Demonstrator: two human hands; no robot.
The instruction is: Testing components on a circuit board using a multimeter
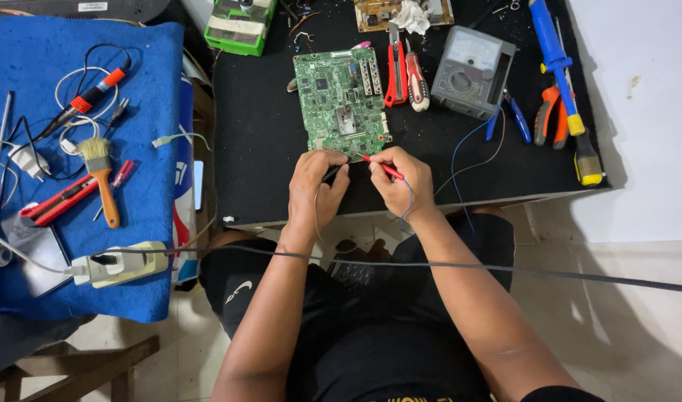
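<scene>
Left hand: the left hand (318,186) rests at the near edge of the black-topped counter (259,149), fingers curled narrowly around a thin black test probe (333,173) whose tip points toward the board.
Right hand: the right hand (400,181) is closed in a pen grip on a slim red test probe (382,168), its tip angled up and left to the board's near edge.
Board: a green rectangular printed circuit board (341,100) lies flat on the counter just beyond both hands; the two probe tips meet it at its lower edge, between the hands.
Meter: a grey box-shaped analogue multimeter (471,71) sits to the right of the board, well apart from the hands; thin blue and brown leads (464,145) run from it toward the right hand.
Beside the board: a red-handled utility knife (395,71) and a red-and-white screwdriver (417,78) lie between board and meter.
Far right: a long blue-handled tool (553,56) and orange-handled pliers (551,119) lie on the counter's right end.
Blue cloth: on the blue cloth-covered surface (147,67) at left lie a wooden-handled brush (101,179), a red box cutter (58,201) and a white power strip (121,264).
</scene>
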